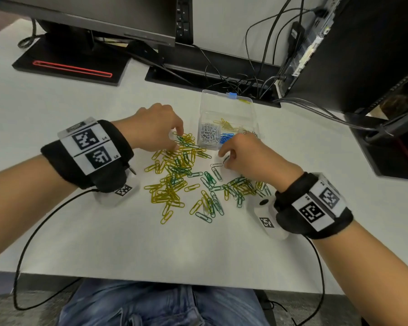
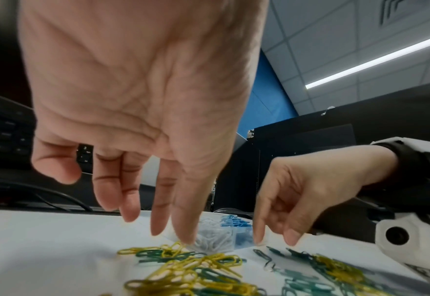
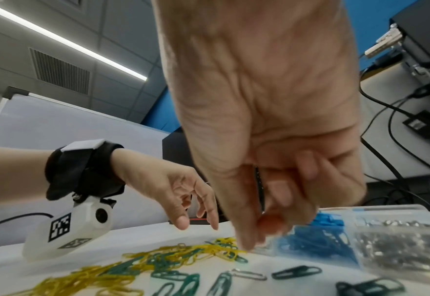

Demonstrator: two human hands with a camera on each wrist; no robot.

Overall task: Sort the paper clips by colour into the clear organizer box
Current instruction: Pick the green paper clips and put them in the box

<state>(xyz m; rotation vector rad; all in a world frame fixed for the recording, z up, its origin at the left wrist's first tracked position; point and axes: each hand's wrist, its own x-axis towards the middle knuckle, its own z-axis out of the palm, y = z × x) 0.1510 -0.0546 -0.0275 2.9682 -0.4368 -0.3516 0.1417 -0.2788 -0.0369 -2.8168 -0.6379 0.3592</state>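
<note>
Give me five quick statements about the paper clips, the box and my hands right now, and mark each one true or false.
1. The clear organizer box already holds blue clips. True.
2. The loose clips on the table are mostly red. False: they are yellow and green.
3. The left hand reaches into the loose pile. True.
4. The box lid is closed. False: it stands open.
5. The right hand rests on the keyboard. False: it is over the clips beside the box.

organizer box [image 1: 226,109] behind loose clips [image 1: 174,182] on table [image 1: 57,104], monitors [image 1: 104,17] beyond
</note>
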